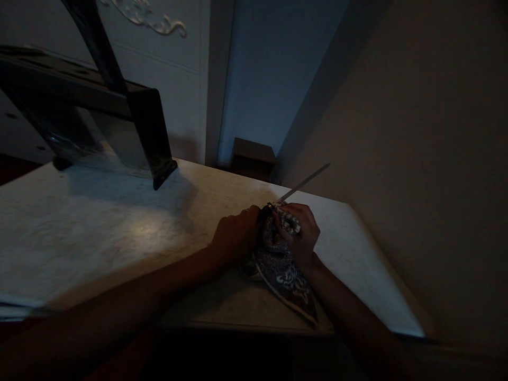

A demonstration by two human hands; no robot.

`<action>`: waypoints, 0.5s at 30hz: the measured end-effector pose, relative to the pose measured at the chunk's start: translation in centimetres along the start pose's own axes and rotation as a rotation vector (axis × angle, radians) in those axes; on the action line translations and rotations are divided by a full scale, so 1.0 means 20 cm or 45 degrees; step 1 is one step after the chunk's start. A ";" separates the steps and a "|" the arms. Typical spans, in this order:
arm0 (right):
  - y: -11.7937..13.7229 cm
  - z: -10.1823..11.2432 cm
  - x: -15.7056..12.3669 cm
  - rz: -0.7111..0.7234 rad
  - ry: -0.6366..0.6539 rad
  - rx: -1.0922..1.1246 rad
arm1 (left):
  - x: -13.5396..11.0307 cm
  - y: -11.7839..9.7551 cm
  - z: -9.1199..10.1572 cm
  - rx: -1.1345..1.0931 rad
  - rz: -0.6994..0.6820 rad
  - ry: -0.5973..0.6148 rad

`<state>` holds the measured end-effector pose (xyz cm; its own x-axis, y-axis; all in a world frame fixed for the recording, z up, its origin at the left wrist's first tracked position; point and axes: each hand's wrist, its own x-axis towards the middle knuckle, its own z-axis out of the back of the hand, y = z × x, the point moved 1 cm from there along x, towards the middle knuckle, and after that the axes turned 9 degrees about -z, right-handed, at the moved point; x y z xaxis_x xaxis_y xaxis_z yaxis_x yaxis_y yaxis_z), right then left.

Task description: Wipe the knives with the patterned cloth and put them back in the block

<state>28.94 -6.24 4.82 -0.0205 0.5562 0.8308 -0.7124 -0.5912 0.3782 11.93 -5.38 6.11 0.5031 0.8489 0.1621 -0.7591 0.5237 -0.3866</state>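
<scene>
My left hand (237,233) is closed around the dark handle of a knife (305,182). Its long, narrow blade points up and away to the right, above the far edge of the table. My right hand (305,230) pinches a patterned cloth (288,275) against the knife near the base of the blade. The rest of the cloth hangs below my hands onto the tabletop, dark with pale figures and a light border. Most of the handle is hidden by my fingers, and the light is dim.
Both hands are over a pale marbled table (151,233). A black-framed stand with clear panels (146,132) rests on its far left part. A brown wall (416,159) borders the right side. Behind the table is a small brown box-like piece (254,153) near a white panelled door (166,69).
</scene>
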 end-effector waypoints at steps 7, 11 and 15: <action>0.03 0.00 0.02 -0.054 -0.084 0.005 | 0.00 0.01 -0.01 -0.365 0.009 -0.169; 0.03 0.00 0.04 -0.298 -0.125 0.105 | 0.02 0.03 -0.01 -0.874 0.002 -0.361; -0.02 -0.04 0.03 -0.716 -0.027 0.316 | 0.05 0.04 -0.01 -1.339 0.063 -0.381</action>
<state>28.75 -5.23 4.77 0.3265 0.8121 0.4836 -0.4255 -0.3306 0.8424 11.89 -4.13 5.79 0.2529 0.9248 0.2842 0.0282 0.2866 -0.9576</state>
